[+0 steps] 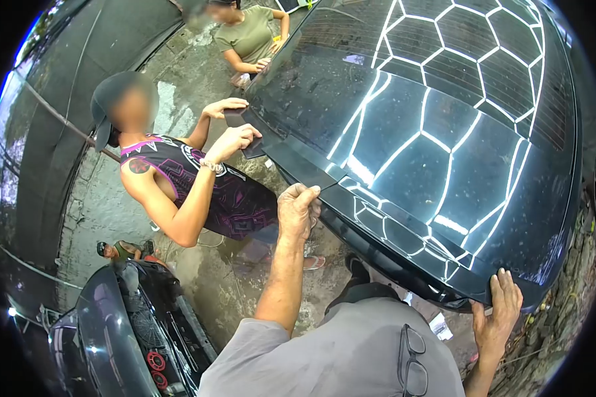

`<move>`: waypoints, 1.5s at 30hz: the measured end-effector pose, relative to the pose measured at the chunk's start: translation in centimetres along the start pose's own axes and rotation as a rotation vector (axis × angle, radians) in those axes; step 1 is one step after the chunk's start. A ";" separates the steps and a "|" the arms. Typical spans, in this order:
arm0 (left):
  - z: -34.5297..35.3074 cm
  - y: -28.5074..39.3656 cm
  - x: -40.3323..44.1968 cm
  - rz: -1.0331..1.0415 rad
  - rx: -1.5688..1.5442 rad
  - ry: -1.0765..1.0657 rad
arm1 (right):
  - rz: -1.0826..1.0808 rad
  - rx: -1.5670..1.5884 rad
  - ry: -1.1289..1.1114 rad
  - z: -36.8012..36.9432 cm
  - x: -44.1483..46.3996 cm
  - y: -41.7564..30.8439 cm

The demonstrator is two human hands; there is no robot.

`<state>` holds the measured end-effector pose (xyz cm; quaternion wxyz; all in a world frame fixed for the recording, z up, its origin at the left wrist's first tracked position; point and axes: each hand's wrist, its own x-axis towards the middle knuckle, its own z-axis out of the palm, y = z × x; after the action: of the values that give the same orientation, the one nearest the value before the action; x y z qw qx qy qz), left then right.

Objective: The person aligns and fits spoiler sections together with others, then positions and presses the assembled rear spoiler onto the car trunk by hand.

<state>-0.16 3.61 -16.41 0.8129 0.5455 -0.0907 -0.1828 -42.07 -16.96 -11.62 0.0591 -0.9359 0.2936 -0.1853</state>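
- Head view: a dark car [410,155] is seen at its rear edge, with honeycomb-shaped light lines reflected across its panel and window glass.
- A dark strip [304,162] is laid along that rear edge, just beyond the left hand [297,210].
- The near end of the strip is gripped by the left hand, its fingers curled and its thumb pressed on top.
- The right hand [500,311] is laid flat on the car's rear corner, thumb and fingers spread, with nothing grasped.
- Near the strip's far end, a dark sheet [234,118] is held by a capped co-worker [218,198]; whether sheet and strip are joined cannot be told.
- Farther along, the car is attended by a green-shirted co-worker [251,40].
- Eyeglasses [414,360] are hung on the wearer's grey shirt [364,351].
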 end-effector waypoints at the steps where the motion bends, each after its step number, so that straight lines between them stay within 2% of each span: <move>1: -0.1 -0.2 0.4 0.020 -0.009 -0.015 | -0.002 0.001 -0.001 0.0 0.3 0.0; 19: -0.7 -0.5 3.1 0.004 0.001 -0.015 | -0.004 0.013 -0.014 1.2 2.9 -0.7; 22: -0.2 0.4 2.4 -0.011 0.046 0.020 | -0.055 0.041 0.008 1.3 3.0 -0.8; 24: -0.6 1.3 2.5 0.124 0.317 0.074 | -0.069 0.035 0.029 0.9 3.7 -1.4; 25: 0.3 2.1 2.2 0.063 0.385 0.158 | -0.045 0.033 0.000 0.3 4.6 -2.2; 27: 0.1 1.9 2.5 -0.021 0.198 0.154 | -0.031 0.018 0.007 0.3 4.8 -2.0; 28: 0.6 1.3 3.1 -0.014 0.207 0.237 | -0.006 0.050 -0.032 -0.2 4.9 -2.1; 29: -1.9 0.9 4.8 0.007 0.128 0.077 | 0.006 0.058 -0.025 0.1 4.5 -1.9; 30: -1.7 1.3 4.5 -0.020 0.157 0.014 | 0.014 0.058 -0.007 0.6 4.0 -1.9; 34: -2.2 0.5 5.0 0.053 0.118 -0.097 | 0.017 0.090 0.067 1.6 2.9 -1.4; 38: -3.4 1.3 5.9 -0.042 0.174 -0.218 | 0.067 0.068 0.062 1.5 2.6 -1.0; 41: -1.5 1.2 5.0 -0.029 0.269 0.143 | 0.039 0.103 0.004 1.8 4.8 -3.2; 42: -2.9 1.4 5.7 -0.053 0.150 0.018 | 0.033 0.059 0.018 0.9 5.4 -4.2; 44: -1.1 2.2 4.0 -0.047 0.093 0.074 | -0.008 0.027 0.088 0.8 4.6 -3.9; 45: -2.3 1.5 4.0 0.001 0.084 0.035 | -0.024 0.017 0.068 0.7 4.4 -4.0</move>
<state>4.61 4.52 -16.11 0.7907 0.5824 -0.0844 -0.1688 -36.39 -16.21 -10.06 0.0546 -0.9320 0.2826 -0.2203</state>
